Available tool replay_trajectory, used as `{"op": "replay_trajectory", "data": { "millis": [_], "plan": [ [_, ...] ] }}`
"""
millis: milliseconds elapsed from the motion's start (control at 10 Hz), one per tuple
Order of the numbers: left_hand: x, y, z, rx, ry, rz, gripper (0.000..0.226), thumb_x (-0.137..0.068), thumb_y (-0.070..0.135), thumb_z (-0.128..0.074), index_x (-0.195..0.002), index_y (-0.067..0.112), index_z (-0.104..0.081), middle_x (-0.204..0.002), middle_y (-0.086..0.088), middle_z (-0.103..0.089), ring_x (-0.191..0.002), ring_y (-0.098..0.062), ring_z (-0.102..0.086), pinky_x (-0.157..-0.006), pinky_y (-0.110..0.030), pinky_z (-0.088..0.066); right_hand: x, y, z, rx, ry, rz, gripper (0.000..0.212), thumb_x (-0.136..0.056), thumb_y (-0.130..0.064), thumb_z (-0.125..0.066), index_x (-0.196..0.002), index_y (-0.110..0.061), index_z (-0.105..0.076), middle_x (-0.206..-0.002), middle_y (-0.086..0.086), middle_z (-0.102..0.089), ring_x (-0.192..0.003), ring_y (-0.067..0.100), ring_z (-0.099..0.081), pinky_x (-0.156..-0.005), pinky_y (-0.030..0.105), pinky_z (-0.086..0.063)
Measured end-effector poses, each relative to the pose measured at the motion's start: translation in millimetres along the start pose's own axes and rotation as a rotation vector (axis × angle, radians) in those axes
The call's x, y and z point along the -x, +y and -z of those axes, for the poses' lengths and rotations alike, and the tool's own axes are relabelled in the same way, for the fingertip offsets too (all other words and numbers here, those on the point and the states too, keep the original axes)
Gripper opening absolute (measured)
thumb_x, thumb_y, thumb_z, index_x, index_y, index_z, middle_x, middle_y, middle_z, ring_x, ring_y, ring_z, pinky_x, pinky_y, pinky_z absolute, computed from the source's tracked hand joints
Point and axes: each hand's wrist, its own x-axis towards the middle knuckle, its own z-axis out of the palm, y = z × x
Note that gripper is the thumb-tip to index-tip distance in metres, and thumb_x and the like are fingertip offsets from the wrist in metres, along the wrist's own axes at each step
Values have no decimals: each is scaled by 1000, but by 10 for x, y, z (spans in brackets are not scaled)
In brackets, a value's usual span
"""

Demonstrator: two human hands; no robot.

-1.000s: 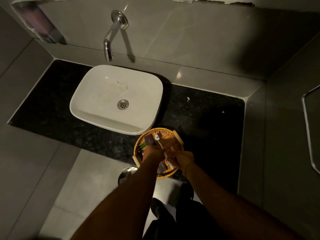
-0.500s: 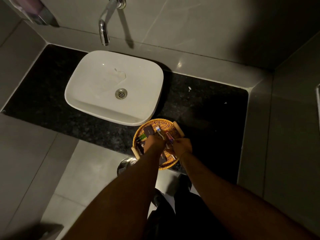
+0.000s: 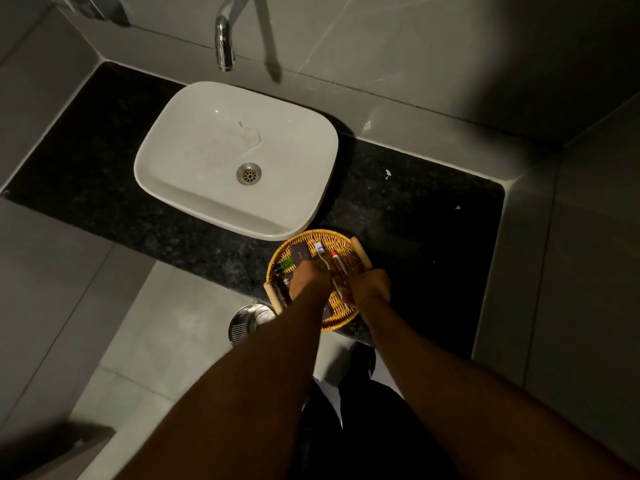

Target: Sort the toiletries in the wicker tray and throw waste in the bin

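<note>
A round wicker tray (image 3: 341,239) with wooden handles sits at the front edge of the black counter. In it lie a white toothbrush (image 3: 321,252), a red tube (image 3: 337,261), a dark box (image 3: 299,252), a green item (image 3: 286,263) and a dark sachet (image 3: 285,284). My left hand (image 3: 310,280) hovers knuckles-up over the tray's middle, its fingers hidden. My right hand (image 3: 369,285) is at the tray's right side, fingers curled around the toothbrush's lower handle, next to the red tube's end. A metal bin (image 3: 247,322) stands on the floor below the counter's edge.
A white basin (image 3: 194,188) takes up the counter to the left of the tray, with a chrome tap (image 3: 224,46) above it. Small white scraps (image 3: 388,173) lie on the dark counter (image 3: 433,237) to the right. Grey tiled walls close in on the right.
The view has tilted down and nearer. Both hands have stayed over the tray, the right one shifting slightly toward its right side. The red tube now lies beside the toothbrush.
</note>
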Motion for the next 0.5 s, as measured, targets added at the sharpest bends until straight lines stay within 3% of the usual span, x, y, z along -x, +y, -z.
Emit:
{"op": "replay_trajectory", "data": {
  "millis": [100, 200, 300, 400, 500],
  "plan": [
    [3, -24, 18, -45, 39, -10, 24, -106, 30, -65, -112, 9, -77, -106, -13, -81, -100, -30, -78, -95, -46, -65, -32, 21, -19, 96, 3, 43, 81, -85, -49, -81, -142, 2, -55, -137, 17, -66, -126, 32, -66, -99, 34, -53],
    [-3, -69, 38, -55, 69, -17, 23, -104, 30, -69, -111, 10, -79, -106, -12, -82, -101, -31, -78, -96, -48, -64, -14, 33, -18, 156, 18, 71, 91, -79, -57, -83, -144, 0, -54, -140, 17, -64, -128, 32, -64, -101, 35, -54],
    [41, -101, 80, -70, 81, -14, 23, -104, 30, -70, -111, 11, -80, -105, -11, -83, -100, -30, -79, -96, -48, -64, -5, 70, -14, 154, 15, 70, 81, -84, -54, -80, -140, -1, -57, -135, 17, -67, -122, 32, -68, -100, 37, -58],
    [82, -138, 84, -47, 104, -64, 25, -106, 33, -67, -112, 12, -80, -105, -11, -82, -99, -29, -78, -95, -47, -65, 88, 134, -35, 294, 7, 173, 54, -101, -47, -61, -134, -4, -62, -130, 15, -70, -118, 29, -69, -99, 35, -56],
    [161, -132, 172, -110, 200, -131, 33, -111, 38, -54, -122, 15, -74, -111, -13, -81, -103, -34, -78, -93, -46, -64, 192, 114, -35, 395, 194, 352, 42, -104, -50, -48, -103, -17, -75, -100, 7, -76, -93, 24, -74, -84, 36, -60]
  ]
}}
